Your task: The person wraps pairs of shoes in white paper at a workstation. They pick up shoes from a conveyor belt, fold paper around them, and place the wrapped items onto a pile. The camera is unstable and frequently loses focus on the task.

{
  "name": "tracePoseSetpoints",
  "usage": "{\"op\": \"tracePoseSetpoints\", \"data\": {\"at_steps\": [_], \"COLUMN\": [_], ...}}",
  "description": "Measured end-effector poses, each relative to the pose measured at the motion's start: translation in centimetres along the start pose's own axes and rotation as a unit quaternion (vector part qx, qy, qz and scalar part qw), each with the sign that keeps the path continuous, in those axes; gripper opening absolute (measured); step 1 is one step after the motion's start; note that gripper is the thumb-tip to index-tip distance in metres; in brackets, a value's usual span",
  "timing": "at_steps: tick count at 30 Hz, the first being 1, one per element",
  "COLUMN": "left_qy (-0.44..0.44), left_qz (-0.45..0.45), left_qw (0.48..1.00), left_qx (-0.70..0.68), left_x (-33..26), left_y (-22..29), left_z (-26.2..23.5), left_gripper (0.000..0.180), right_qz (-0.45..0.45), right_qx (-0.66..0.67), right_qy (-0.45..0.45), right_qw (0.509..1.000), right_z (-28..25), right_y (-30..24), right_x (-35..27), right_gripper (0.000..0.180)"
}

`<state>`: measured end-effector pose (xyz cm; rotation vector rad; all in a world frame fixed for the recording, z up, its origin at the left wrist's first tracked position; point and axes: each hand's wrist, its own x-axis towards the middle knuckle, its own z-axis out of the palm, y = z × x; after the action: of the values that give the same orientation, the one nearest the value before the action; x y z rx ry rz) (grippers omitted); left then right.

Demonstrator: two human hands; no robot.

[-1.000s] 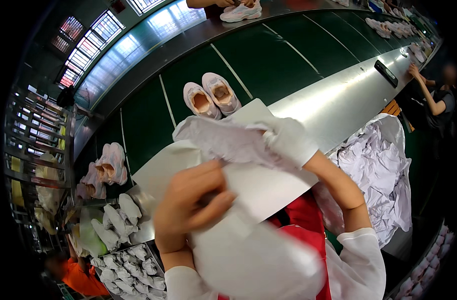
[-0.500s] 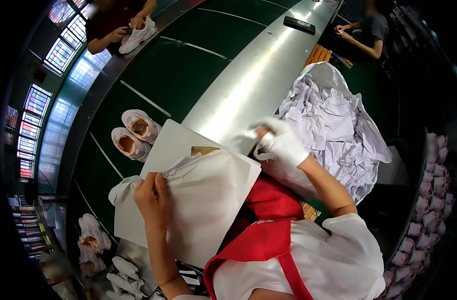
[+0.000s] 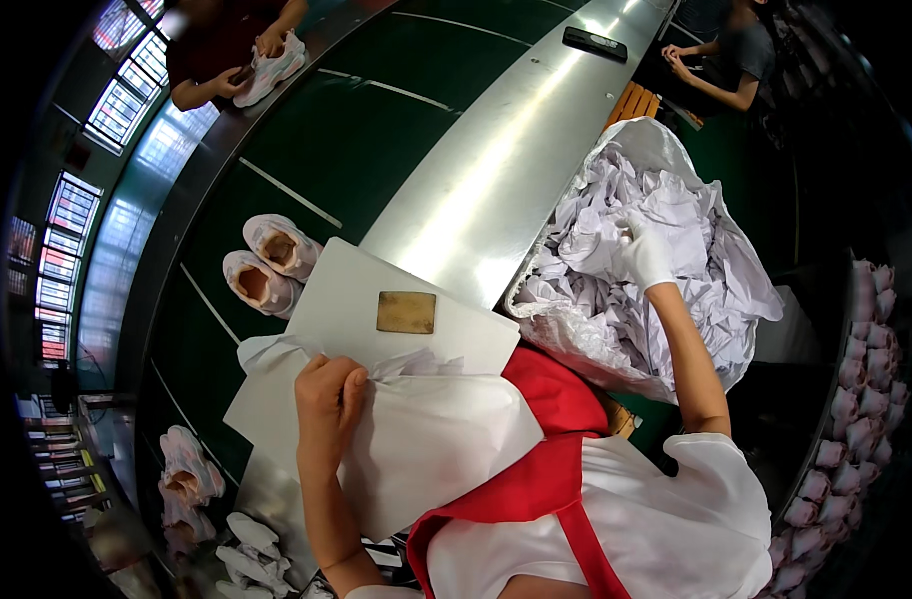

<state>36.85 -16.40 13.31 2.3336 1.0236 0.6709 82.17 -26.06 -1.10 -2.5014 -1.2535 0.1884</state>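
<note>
My left hand (image 3: pixel 328 397), bare, is closed on the edge of a thin white paper sheet (image 3: pixel 436 424), which spreads to the right over my lap. Under it lies a stack of white paper (image 3: pixel 351 275), with a small brownish rectangular plate (image 3: pixel 406 312) resting on top. My right hand (image 3: pixel 645 252), in a white glove, reaches into a large white bag (image 3: pixel 566 334) filled with crumpled white paper (image 3: pixel 675 215). Its fingertips blend into the paper, so their grip is unclear. A pair of pale pink and white shoes (image 3: pixel 272 262) stands just beyond the stack.
A green conveyor belt (image 3: pixel 366 150) with white cross lines runs along a metal ledge (image 3: pixel 476 170). A black phone-like object (image 3: pixel 595 44) lies on the ledge. More shoes (image 3: pixel 186 479) sit at lower left. Across the belt a person handles a shoe (image 3: pixel 271 68); another person sits at upper right.
My right hand has moved from the bag's near rim up and right, into the crumpled paper. My left hand has drawn the sheet toward me, uncovering the brownish plate.
</note>
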Motion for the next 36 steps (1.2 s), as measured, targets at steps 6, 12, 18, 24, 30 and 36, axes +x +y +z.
{"op": "tracePoseSetpoints", "data": {"at_steps": [6,12,18,24,30,36], "left_qy": [-0.036,-0.043,-0.044,-0.035,0.119,0.273], "left_qz": [-0.001,0.011,0.030,0.134,0.180,0.062], "left_qw": [0.999,0.999,0.997,0.983,0.976,0.948], "left_qx": [-0.020,-0.014,-0.050,-0.119,0.034,0.148], "left_x": [0.0,-0.2,-1.4,-1.4,-1.4,-2.2], "left_y": [0.8,0.9,0.1,1.3,6.0,4.4], "left_z": [0.5,0.2,-0.1,-1.8,-3.6,-4.7], "left_gripper": [0.015,0.013,0.015,0.020,0.021,0.014], "right_qz": [0.018,0.081,-0.086,-0.225,-0.478,-0.486], "right_qx": [0.054,0.094,0.399,0.499,0.398,0.459], "right_qy": [0.096,-0.009,0.010,-0.082,-0.283,-0.313], "right_qw": [0.994,0.992,0.913,0.833,0.730,0.675], "right_z": [4.7,4.4,-3.3,-10.2,-5.3,-6.4], "right_y": [-0.3,-2.9,-4.4,-18.2,-29.3,-33.9], "right_x": [1.4,0.8,0.8,-3.2,-7.3,-9.5], "right_gripper": [0.051,0.045,0.049,0.056,0.050,0.047]}}
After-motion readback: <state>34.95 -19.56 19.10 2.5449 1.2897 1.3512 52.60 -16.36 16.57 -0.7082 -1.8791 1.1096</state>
